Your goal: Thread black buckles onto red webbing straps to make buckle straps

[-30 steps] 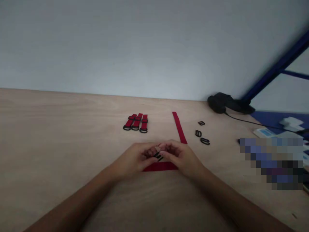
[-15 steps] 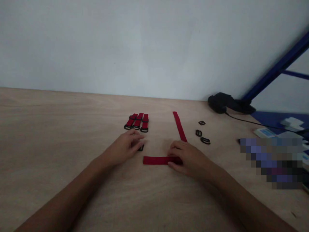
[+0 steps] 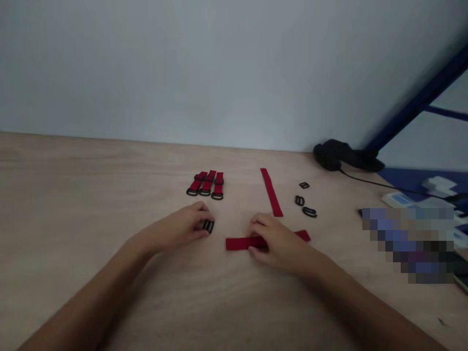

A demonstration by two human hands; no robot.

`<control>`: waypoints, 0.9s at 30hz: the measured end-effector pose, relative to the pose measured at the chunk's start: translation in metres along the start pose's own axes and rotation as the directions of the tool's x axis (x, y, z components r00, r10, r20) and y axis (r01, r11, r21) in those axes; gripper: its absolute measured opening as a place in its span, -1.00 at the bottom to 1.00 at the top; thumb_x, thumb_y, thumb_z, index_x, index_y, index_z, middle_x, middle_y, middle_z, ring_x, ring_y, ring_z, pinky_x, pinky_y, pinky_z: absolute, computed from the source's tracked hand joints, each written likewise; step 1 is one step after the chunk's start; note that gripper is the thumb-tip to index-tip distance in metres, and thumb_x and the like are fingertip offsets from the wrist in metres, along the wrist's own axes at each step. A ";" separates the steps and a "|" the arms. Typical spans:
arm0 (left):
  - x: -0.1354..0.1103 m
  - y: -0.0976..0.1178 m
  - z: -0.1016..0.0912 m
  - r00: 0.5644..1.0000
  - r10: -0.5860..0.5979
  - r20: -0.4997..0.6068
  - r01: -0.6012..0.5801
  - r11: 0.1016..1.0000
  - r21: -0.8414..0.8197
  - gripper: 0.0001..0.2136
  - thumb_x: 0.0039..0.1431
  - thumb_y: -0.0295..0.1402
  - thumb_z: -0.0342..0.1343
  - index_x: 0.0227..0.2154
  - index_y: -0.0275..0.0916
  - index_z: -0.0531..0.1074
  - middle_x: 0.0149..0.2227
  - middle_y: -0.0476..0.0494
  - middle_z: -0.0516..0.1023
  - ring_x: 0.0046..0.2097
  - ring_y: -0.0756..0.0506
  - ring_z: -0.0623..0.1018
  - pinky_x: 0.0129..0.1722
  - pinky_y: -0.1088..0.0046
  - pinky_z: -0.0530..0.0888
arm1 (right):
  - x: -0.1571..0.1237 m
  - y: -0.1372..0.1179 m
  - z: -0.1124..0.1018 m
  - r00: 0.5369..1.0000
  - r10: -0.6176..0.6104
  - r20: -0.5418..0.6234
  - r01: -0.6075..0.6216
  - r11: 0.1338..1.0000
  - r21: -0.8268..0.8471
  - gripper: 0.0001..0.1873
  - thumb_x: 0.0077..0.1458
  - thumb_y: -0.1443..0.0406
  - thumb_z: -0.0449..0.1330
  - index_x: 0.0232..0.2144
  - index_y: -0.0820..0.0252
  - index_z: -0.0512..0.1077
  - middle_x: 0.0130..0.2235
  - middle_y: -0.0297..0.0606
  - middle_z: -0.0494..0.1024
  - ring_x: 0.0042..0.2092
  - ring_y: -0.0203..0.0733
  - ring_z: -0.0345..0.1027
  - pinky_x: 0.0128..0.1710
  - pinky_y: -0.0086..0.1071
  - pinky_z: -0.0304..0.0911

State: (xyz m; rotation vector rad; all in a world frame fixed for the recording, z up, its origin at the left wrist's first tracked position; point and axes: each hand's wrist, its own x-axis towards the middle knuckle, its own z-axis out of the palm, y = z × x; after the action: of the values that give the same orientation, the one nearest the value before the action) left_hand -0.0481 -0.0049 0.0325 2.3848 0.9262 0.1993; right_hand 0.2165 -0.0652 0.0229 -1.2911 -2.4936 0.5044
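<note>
Between the thumb and fingers of my left hand (image 3: pixel 188 224) is a small black slider buckle (image 3: pixel 208 226), held just over or on the table. My right hand (image 3: pixel 274 239) grips a red strap (image 3: pixel 237 243) near its middle. One end of that strap points left toward the buckle, while the other end shows beyond the back of my hand. A second red strap (image 3: pixel 271 192) lies flat behind my right hand. Beyond my left hand rest three short red straps (image 3: pixel 207 184) fitted with black sliders and hooks.
To the right lie a small black slider (image 3: pixel 304 185), a black ring-like piece (image 3: pixel 300 200) and a black hook (image 3: pixel 309 212). A black corded device (image 3: pixel 340 155) sits by the wall (image 3: pixel 219 73). A pixelated area covers items at the table's (image 3: pixel 91 175) right.
My left hand has closed on the slider buckle and shifted slightly left. My right hand has slid the strap a little to the right, and its far end now shows.
</note>
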 end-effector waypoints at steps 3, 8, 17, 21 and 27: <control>0.000 0.006 0.003 1.000 0.012 -0.006 -0.013 1.000 -0.015 -0.73 0.12 -0.47 0.04 -0.09 -0.24 0.42 -0.12 -0.17 0.37 -0.16 -0.11 0.45 -0.11 0.36 0.40 | 0.001 -0.004 0.004 0.999 0.016 -0.029 -0.015 0.999 0.044 -0.69 0.01 0.27 0.30 -0.16 0.24 0.47 -0.11 -0.09 0.40 -0.07 -0.02 0.27 -0.02 -0.15 0.24; 0.004 0.019 0.010 0.995 0.057 -0.076 -0.060 0.998 -0.030 -0.80 0.06 -0.45 0.09 -0.21 -0.26 0.40 -0.23 -0.12 0.37 -0.22 -0.10 0.42 -0.21 0.41 0.41 | 0.004 -0.008 0.016 0.997 0.042 -0.061 -0.033 0.989 0.141 -0.84 -0.01 0.35 0.31 -0.31 0.21 0.45 -0.14 -0.14 0.41 -0.08 -0.07 0.27 -0.05 -0.21 0.25; 0.006 0.025 0.016 0.993 0.073 -0.098 -0.081 0.993 -0.084 -0.81 0.13 -0.46 0.05 -0.17 -0.27 0.42 -0.16 -0.14 0.32 -0.26 -0.03 0.43 -0.24 0.46 0.43 | 0.006 -0.004 0.014 0.989 0.101 -0.107 -0.079 0.979 0.187 -0.85 0.04 0.43 0.24 -0.26 0.23 0.44 -0.25 -0.17 0.52 -0.18 -0.11 0.35 -0.14 -0.23 0.26; 0.008 0.024 0.021 0.990 0.088 -0.111 -0.103 0.986 -0.133 -0.76 0.10 -0.49 0.06 -0.14 -0.26 0.42 -0.15 -0.14 0.32 -0.28 -0.01 0.44 -0.28 0.49 0.44 | 0.007 -0.004 0.011 0.994 0.074 -0.085 -0.057 0.981 0.187 -0.94 0.13 0.35 0.21 -0.40 0.22 0.46 -0.34 -0.22 0.48 -0.25 -0.15 0.33 -0.20 -0.29 0.24; 0.011 0.032 0.027 0.974 0.196 -0.111 -0.217 0.949 -0.228 -0.71 0.13 -0.51 0.03 -0.07 -0.21 0.43 -0.10 -0.15 0.34 -0.17 -0.04 0.44 -0.15 0.45 0.45 | 0.008 -0.006 0.008 0.989 0.045 -0.143 -0.007 0.966 0.257 -0.79 0.21 0.37 0.08 -0.49 0.19 0.34 -0.38 -0.28 0.42 -0.30 -0.21 0.29 -0.23 -0.33 0.20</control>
State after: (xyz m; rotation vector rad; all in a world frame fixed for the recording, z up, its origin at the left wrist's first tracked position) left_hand -0.0129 -0.0288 0.0276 2.2584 0.6467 0.4722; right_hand 0.2047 -0.0632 0.0194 -1.2141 -2.2085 0.6857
